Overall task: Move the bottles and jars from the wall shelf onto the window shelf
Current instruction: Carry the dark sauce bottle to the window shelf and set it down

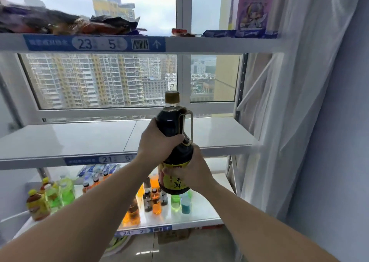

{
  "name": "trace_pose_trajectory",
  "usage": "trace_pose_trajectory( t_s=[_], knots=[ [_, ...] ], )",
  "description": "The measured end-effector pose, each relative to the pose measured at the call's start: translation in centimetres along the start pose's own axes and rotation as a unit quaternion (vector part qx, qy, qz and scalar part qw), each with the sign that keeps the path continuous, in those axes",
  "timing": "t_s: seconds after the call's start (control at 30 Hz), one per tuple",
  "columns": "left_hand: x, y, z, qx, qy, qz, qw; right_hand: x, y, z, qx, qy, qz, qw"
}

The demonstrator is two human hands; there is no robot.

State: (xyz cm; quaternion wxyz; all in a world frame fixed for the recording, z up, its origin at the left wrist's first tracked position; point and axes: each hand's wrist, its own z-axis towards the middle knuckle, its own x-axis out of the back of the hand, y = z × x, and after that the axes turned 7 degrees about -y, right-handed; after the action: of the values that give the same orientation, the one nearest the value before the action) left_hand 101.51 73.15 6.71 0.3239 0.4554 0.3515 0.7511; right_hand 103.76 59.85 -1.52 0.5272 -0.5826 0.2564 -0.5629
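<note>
A large dark sauce bottle [173,122] with a gold cap, a side handle and a yellow label is held upright in front of the window shelf [79,138]. My left hand [157,140] grips its upper body below the neck. Around the labelled lower body curls my right hand [189,172]. The bottle hangs in the air just before the front edge of the middle board, which is white and bare. The wall shelf is out of view.
The top board [199,44] carries snack packets [60,24] and a boxed figure [254,6]. The lower board [195,211] holds several small drink bottles [155,200] in orange, green and blue. A white curtain [299,102] hangs at the right beside the rack.
</note>
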Motion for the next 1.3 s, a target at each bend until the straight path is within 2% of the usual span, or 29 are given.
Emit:
trace_pose_trajectory(
  t_s=[0.4,0.57,0.9,1.3],
  knots=[
    [3.2,-10.9,22.0,0.013,0.040,0.008,0.999,-7.5,1.8,24.4,-0.002,-0.044,0.001,0.999],
    [3.7,-15.1,28.3,0.019,0.039,0.018,0.999,-10.3,3.2,31.5,-0.029,-0.066,0.028,0.997],
    [2.8,-19.1,33.5,0.028,0.055,0.035,0.997,-12.1,5.6,37.7,-0.049,-0.090,0.044,0.994],
    [3.4,-20.6,33.1,0.048,0.050,0.028,0.997,-13.0,6.2,37.6,-0.052,-0.101,0.038,0.993]
  ],
)
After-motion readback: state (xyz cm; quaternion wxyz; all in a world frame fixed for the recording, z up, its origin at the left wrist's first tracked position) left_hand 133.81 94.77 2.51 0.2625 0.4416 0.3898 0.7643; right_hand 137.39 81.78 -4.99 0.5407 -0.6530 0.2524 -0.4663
